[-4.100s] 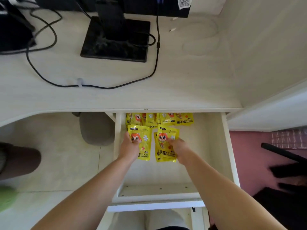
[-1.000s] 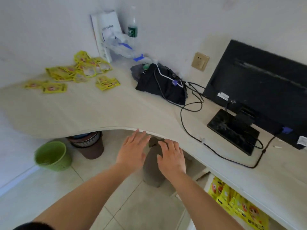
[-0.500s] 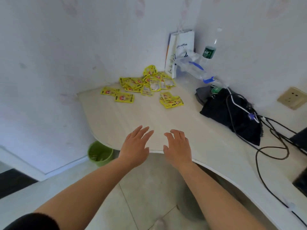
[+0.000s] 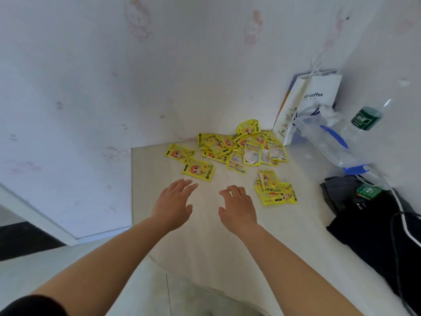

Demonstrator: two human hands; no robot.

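Head view: left hand [image 4: 174, 202] and right hand [image 4: 238, 207], both empty with fingers spread, hover mid-frame. Sachets [image 4: 242, 148] lie heaped upper centre on desk [image 4: 205, 242]. Judged light, limp, slippery; pinch by an edge.

Two loose yellow packets [image 4: 198, 171] lay at eleven o'clock on the desk [image 4: 205, 247]. A small stack [image 4: 274, 190] of about three lay at two o'clock. The heap [image 4: 241, 147] at twelve overlapped too thickly to count. At one o'clock stood one paper bag [image 4: 314, 99], one water bottle [image 4: 364, 119] and one clear plastic bag [image 4: 323, 135].
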